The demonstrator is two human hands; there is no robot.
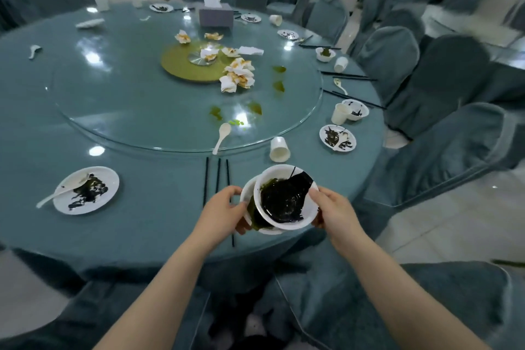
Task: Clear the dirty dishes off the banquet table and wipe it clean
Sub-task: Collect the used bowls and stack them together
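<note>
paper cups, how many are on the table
4 clear: one tipped paper cup near the held bowl, one upright right, one farther right, one far. Blurred far-left items may be more.

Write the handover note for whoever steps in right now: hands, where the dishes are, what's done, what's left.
Left hand: grip on the edge of the lower plate.
Right hand: grip on the rim of the dirty bowl, tilted over that plate at the near table edge.
Still on the table: dirty plate with spoon near left, chopsticks, tipped paper cup, plates and cups along the right edge, used napkins and green spills on the glass turntable.
Done: bowl and plate picked up.
Left: the remaining dishes, then wiping.
</note>
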